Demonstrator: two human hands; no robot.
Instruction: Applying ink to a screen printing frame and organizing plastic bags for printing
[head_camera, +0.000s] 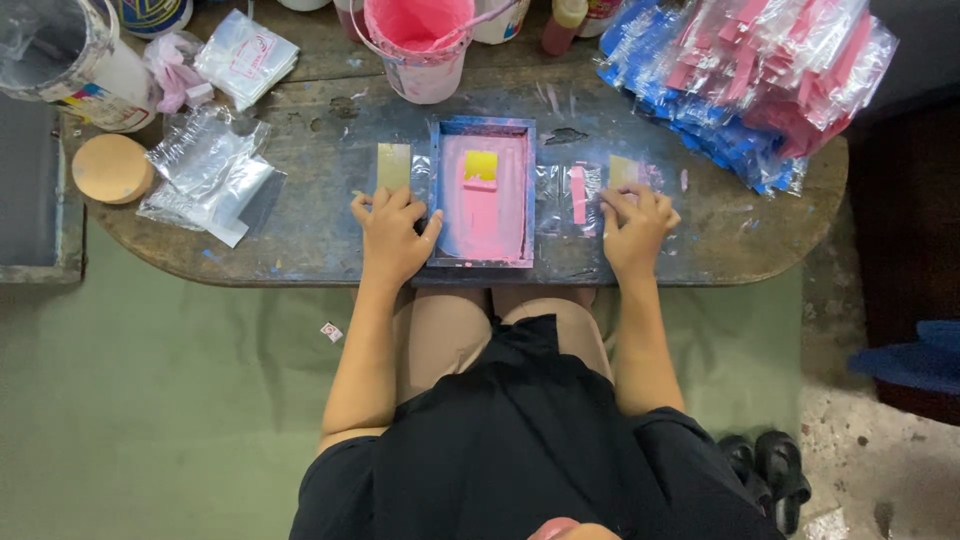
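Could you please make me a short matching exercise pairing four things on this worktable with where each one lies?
Things:
1. pink bucket
2. round wooden disc
3. stack of blue and pink packets
4. blue-rimmed frame

Places:
A. far right of the table
B. between the two hands
C. left end of the table
D. back edge, behind the frame

Pairs: 1-D, 2-C, 3-A, 4-B

Light: soft, even, moderately bright, seemingly from above | Shadows: faint, short beneath the table (700, 262) edge | Glare: sheen on the plastic bags (205, 170) | Focus: centre sharp, corners slightly soft | Distortion: wide-angle bowing at edges | Right side dim.
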